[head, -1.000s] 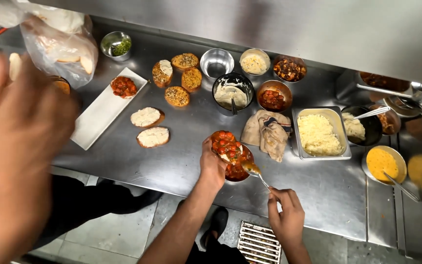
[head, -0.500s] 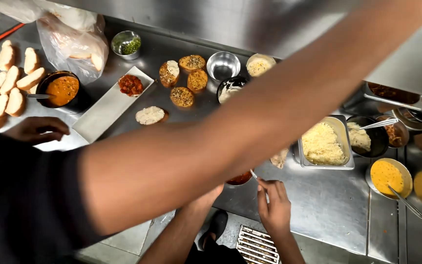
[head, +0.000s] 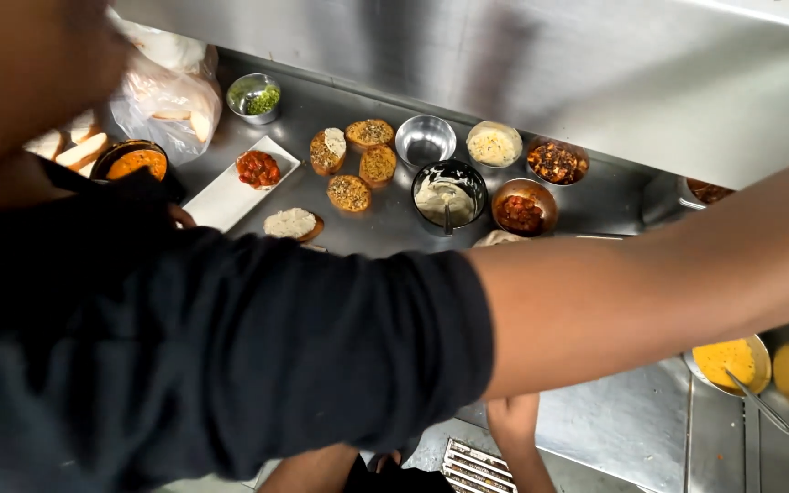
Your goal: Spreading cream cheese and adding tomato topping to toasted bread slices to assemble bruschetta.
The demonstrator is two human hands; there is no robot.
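Saw a dark-sleeved arm [head: 595, 301] stretched across the steel desk [head: 614, 429] toward the right, its right hand past the frame edge, so grip impossible to tell. Caught only a sliver of left hand [head: 177, 215] just beside the white plate [head: 221, 196]; spread unclear. Noted cream-topped bread [head: 291, 224] near that plate and red-topped bread [head: 257, 169] on it. Spotted a co-worker's hand [head: 511, 422] below.
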